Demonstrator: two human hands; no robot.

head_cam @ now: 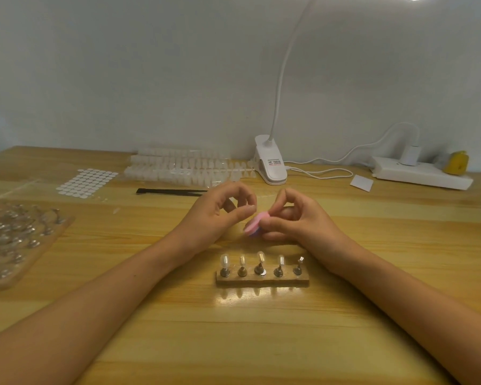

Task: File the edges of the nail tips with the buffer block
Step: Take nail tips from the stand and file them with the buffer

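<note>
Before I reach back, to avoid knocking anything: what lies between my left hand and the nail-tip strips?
A black tool lies flat there, beyond the left hand; head view.

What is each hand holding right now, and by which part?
The right hand pinches the pink buffer block by its right end. The left hand looks pinched, but anything in it is too blurred to tell.

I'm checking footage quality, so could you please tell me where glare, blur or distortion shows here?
Head view: the lamp blows out the top edge; the table mirrors the nail stand; the buffer block in the right hand is smeared; the wide-angle lens bows the table's far edge.
</note>
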